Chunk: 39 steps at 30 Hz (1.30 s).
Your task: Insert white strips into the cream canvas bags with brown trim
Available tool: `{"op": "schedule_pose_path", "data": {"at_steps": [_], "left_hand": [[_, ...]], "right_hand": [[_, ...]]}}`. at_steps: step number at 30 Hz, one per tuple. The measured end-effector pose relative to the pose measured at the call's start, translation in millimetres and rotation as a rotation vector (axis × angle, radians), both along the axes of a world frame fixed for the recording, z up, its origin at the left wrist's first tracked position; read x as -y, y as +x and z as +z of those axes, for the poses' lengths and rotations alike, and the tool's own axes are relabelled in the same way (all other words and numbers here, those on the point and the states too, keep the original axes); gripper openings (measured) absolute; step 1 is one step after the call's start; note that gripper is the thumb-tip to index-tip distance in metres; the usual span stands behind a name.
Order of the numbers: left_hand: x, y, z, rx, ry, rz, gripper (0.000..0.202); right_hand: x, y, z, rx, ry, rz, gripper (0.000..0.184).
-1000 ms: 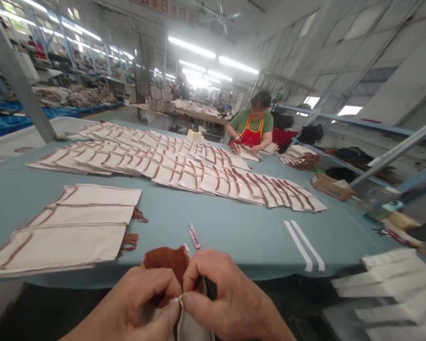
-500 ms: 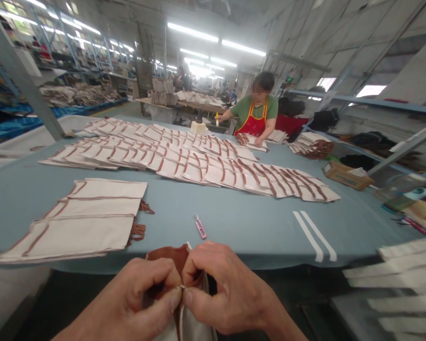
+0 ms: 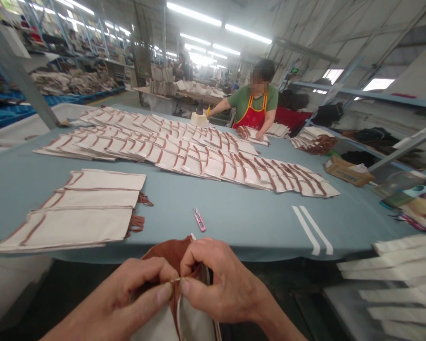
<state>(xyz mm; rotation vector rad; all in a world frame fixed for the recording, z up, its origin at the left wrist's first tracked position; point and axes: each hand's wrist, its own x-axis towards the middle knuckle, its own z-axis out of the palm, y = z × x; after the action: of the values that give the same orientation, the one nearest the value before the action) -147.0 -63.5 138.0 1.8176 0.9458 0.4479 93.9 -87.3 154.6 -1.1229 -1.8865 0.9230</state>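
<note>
At the near edge of the table, my left hand and my right hand pinch the edge of a cream fabric piece with brown lining. Thumb and forefinger are pressed together on both hands, and a thin pale bit of edge or thread shows between the fingertips. Its cream lower part hangs beneath my hands; the rest is hidden by my fingers. Just beyond, pink thread snips lie on the blue-green table.
Overlapping cream pieces with brown trim spread across the table. A smaller stack lies left, two white strips right. Across the table stands a co-worker in a red apron. A cardboard box and cream strips are rightward.
My fingertips have drawn slightly apart, showing more of the pale bit between them. The co-worker's arm with a yellow object has reached further left. The view has shifted a little.
</note>
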Motion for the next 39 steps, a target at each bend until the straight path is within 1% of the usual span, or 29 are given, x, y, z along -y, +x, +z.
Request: {"op": "schedule_pose_path", "data": {"at_steps": [2, 4, 7, 10, 13, 16, 19, 22, 25, 27, 29, 31, 33, 36, 39], "left_hand": [[-1, 4, -1.3, 0.010, 0.051, 0.022, 0.043], [-2, 6, -2.9, 0.022, 0.093, 0.004, 0.040], [-4, 6, -2.9, 0.009, 0.100, -0.032, 0.034], [-5, 6, 2.0, -0.008, 0.124, -0.095, 0.034], [-7, 8, 9.0, -0.037, 0.225, -0.126, 0.031], [-7, 9, 13.4, -0.069, 0.264, -0.158, 0.029], [-6, 10, 15.9, -0.069, 0.186, -0.196, 0.031], [-7, 7, 18.6, 0.012, 0.016, -0.185, 0.038], [-9, -2, 19.4, 0.106, -0.153, -0.237, 0.041], [-10, -10, 17.6, 0.120, -0.186, -0.266, 0.040], [-9, -19, 14.7, 0.089, -0.179, -0.266, 0.037], [-6, -26, 11.8, 0.031, -0.152, -0.251, 0.036], [-2, -29, 9.8, -0.017, -0.089, -0.233, 0.032], [5, -31, 8.9, -0.069, 0.095, -0.184, 0.023], [11, -30, 9.5, -0.087, 0.307, -0.124, 0.022]], "right_hand": [[1, 1, 0.8, 0.044, 0.035, 0.018, 0.015], [3, 2, 1.8, 0.095, 0.075, 0.052, 0.014], [5, 2, 1.8, 0.124, 0.169, 0.074, 0.013], [5, -1, -0.5, 0.144, 0.248, 0.063, 0.014], [4, -6, -2.8, 0.193, 0.301, 0.060, 0.013], [4, -8, -2.2, 0.245, 0.310, 0.076, 0.013], [2, -9, 0.5, 0.235, 0.228, 0.090, 0.012], [-1, -9, 1.9, 0.198, 0.124, 0.114, 0.014], [-1, -13, 0.3, 0.212, 0.096, 0.116, 0.020], [2, -16, -1.2, 0.256, 0.082, 0.110, 0.023], [4, -20, -2.3, 0.296, 0.066, 0.124, 0.022], [6, -25, -2.2, 0.329, 0.066, 0.146, 0.022], [6, -30, -0.5, 0.359, 0.082, 0.161, 0.021], [5, -38, 4.7, 0.415, 0.090, 0.170, 0.019], [4, -43, 8.9, 0.463, 0.053, 0.168, 0.017]]}}
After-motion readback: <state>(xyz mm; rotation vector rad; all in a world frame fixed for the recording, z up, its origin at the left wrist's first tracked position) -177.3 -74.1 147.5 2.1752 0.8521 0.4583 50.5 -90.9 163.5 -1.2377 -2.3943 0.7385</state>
